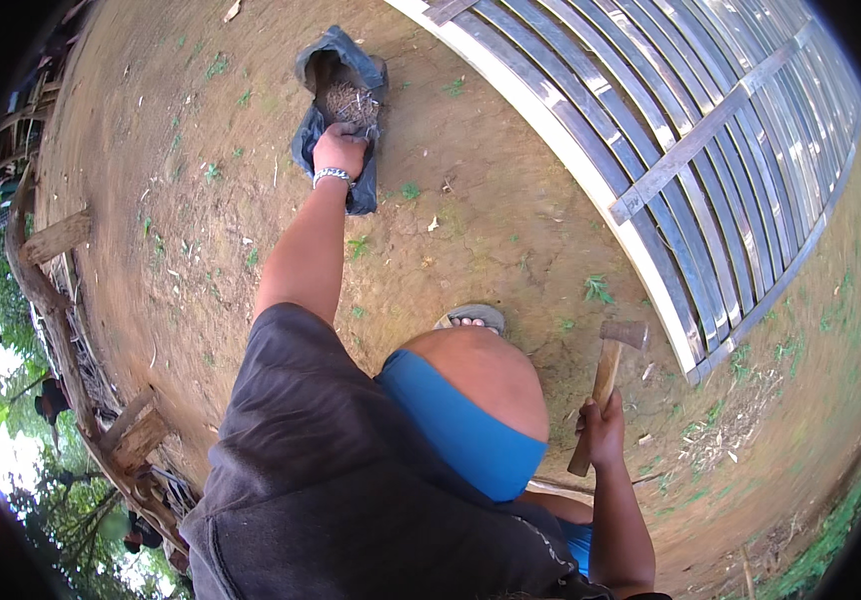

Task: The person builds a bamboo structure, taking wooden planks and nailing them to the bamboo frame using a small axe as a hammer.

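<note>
My left hand (341, 150), at the end of an outstretched arm, is closed on the near side of a dark plastic bag (327, 50) lying on the ground. The bag gapes wide, and a heap of small thin pieces that look like nails (351, 103) shows inside. Low on the right, my right hand (603, 430) is wrapped round the wooden handle of a hatchet (625, 334). Its rusty metal head points up and away from me, with the wider edge to the right, close to the slatted frame's near corner.
A large frame of parallel slats (691, 150) with a pale edge beam lies at the upper right. My bent knee (481, 385) and sandalled foot (476, 318) are in the middle. Rough timber fencing (61, 320) runs along the left. Wood chips (716, 440) litter the bare earth.
</note>
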A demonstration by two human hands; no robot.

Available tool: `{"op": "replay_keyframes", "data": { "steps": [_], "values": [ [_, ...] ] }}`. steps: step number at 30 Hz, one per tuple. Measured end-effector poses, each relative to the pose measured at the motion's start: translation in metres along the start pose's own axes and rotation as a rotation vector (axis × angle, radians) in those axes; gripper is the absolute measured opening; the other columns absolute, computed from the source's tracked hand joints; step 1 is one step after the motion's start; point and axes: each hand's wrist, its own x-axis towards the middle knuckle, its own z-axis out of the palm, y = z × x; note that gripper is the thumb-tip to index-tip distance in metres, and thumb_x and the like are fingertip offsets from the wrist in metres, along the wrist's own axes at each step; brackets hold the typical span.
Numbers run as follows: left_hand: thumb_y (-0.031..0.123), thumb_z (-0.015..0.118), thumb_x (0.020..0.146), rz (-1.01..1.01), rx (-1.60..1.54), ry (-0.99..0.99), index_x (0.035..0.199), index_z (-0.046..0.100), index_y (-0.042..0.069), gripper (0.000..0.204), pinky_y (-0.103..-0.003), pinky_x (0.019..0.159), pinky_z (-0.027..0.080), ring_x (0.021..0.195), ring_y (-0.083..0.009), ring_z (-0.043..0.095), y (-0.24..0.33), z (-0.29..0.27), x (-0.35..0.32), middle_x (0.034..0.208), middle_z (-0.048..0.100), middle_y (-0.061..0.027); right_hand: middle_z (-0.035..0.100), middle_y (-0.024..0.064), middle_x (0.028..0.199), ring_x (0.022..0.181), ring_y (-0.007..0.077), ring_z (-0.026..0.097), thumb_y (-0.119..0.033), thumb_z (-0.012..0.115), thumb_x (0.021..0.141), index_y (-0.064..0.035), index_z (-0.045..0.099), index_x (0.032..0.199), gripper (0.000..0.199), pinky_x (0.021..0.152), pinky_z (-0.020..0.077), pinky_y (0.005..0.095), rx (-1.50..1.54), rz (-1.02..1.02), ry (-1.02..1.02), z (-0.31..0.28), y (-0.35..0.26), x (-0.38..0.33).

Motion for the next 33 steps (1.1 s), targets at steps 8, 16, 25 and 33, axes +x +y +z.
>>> {"op": "replay_keyframes", "data": {
  "steps": [8,16,25,33],
  "values": [
    [0.023,0.073,0.085,0.011,-0.059,-0.115,0.102,0.078,0.007,0.024,-0.034,0.082,0.055,0.087,-0.0227,0.074,-0.014,-0.004,-0.004,0.094,0.077,-0.0125,0.055,0.0033,0.081,0.061,0.0114,0.056,-0.008,0.053,0.1,-0.0059,0.044,0.123,0.026,0.052,0.0494,0.0285,-0.035,0.016,-0.044,0.008,-0.006,0.003],
    [0.024,0.069,0.085,0.101,0.028,0.07,0.1,0.079,0.013,0.021,-0.042,0.091,0.055,0.098,-0.036,0.071,0.022,-0.013,0.002,0.101,0.074,-0.0191,0.055,0.0043,0.081,0.06,0.0124,0.058,-0.008,0.053,0.099,-0.005,0.043,0.126,0.029,0.053,0.0503,0.029,-0.051,0.012,-0.04,0.006,-0.004,0.003],
    [0.023,0.065,0.086,0.105,0.261,0.054,0.115,0.076,0.018,0.031,-0.044,0.099,0.052,0.113,-0.0369,0.066,0.008,-0.003,0.075,0.119,0.07,-0.0194,0.057,0.0045,0.081,0.059,0.0121,0.057,-0.009,0.055,0.099,-0.0048,0.043,0.124,0.028,0.052,0.0488,0.0288,-0.129,0.037,-0.027,0.0,0.0,-0.002],
    [0.024,0.077,0.078,0.039,0.198,0.02,0.111,0.075,0.013,0.035,-0.04,0.097,0.053,0.108,-0.031,0.07,0.001,-0.013,0.039,0.111,0.075,-0.0147,0.057,0.0049,0.081,0.059,0.0129,0.057,-0.01,0.056,0.099,-0.0051,0.043,0.123,0.028,0.052,0.0494,0.0292,-0.105,0.037,-0.01,0.005,-0.009,0.0]
  ]
}}
